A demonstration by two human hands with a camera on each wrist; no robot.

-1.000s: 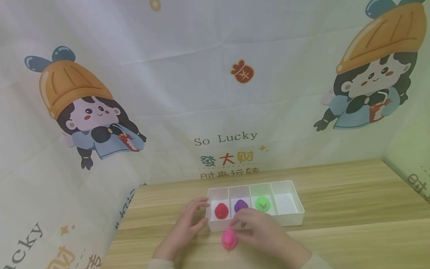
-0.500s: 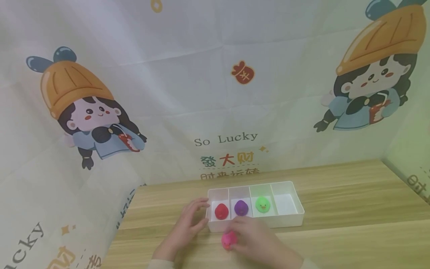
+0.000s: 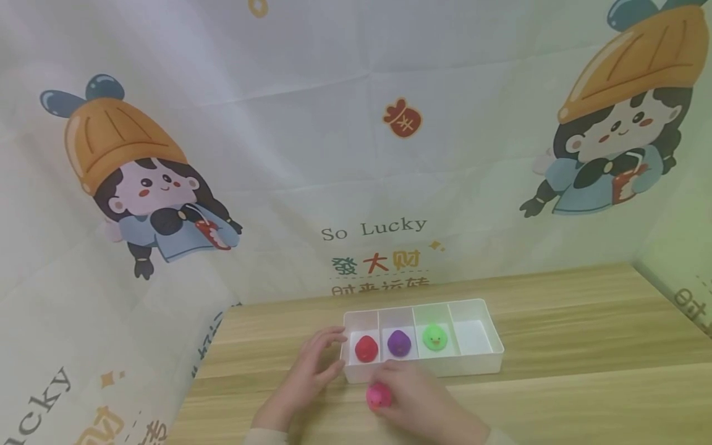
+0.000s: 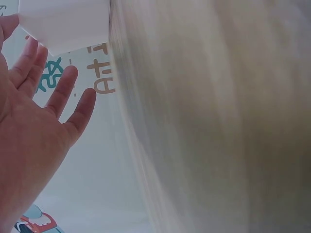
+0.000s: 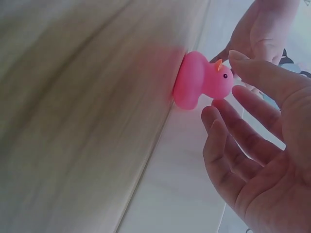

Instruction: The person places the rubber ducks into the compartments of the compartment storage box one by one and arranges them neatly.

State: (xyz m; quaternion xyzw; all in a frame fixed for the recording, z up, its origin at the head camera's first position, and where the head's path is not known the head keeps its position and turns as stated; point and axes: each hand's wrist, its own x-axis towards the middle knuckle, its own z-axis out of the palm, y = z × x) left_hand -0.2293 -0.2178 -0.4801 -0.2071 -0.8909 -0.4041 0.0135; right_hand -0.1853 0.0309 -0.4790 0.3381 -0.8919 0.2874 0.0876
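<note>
My right hand [image 3: 414, 395] has its thumb and fingers curled about the head of a pink rubber duck [image 3: 378, 397]. In the right wrist view that duck [image 5: 192, 80] stands upright on the wooden table, in front of the tray. A white tray [image 3: 473, 364] with a row of compartments lies beyond it. My left hand [image 3: 311, 368] is at the tray's left end, its fingers spread and fairly straight. In the left wrist view the hand's [image 4: 36, 121] thumb and some fingertips lie against the white tray wall [image 4: 68, 24].
From the left, the tray holds a red duck [image 3: 366, 349], a purple duck [image 3: 398, 343] and a green duck [image 3: 435, 337], each in its own compartment. The rightmost compartment [image 3: 473, 337] shows bare. A printed cloth [image 3: 300, 154] hangs behind the wooden table [image 3: 584, 327].
My right hand has come down and toward me from over the tray's front, closing about the pink duck; the purple duck now shows fully. My left hand stays at the tray's end.
</note>
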